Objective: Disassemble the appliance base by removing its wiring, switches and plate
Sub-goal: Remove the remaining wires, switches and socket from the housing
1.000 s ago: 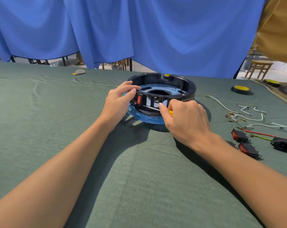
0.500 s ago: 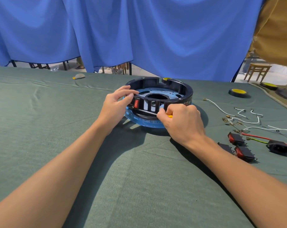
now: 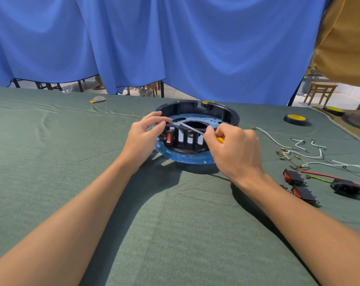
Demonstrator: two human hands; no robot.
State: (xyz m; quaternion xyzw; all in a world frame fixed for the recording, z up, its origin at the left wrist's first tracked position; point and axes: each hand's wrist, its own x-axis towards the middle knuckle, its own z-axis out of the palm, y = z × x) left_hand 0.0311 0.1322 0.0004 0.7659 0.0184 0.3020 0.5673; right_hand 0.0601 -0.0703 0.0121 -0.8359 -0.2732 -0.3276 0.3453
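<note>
Most of the screwdriver [image 3: 192, 129] handle is being hidden inside the right hand [image 3: 236, 151], fingers curled tight round it, only a yellow bit and the steel shaft showing. The tip's being blurred near the left hand [image 3: 143, 139], so contact can't be told. The round black plastic appliance base [image 3: 232, 118] is being pinched at its near wall by left thumb and forefinger, above a red rocker switch [image 3: 169, 139]. It's being kept mid-table on wrinkly green cloth [image 3: 72, 162], blue curtain [image 3: 175, 48] behind, loose white wires [image 3: 304, 154] lying to the right

Reaching forward on bare forearms, pinching the round black plastic appliance base [image 3: 230, 115] with curled left hand [image 3: 143, 139], gripping a yellow-handled steel screwdriver [image 3: 192, 129] in right hand [image 3: 236, 150]
</note>
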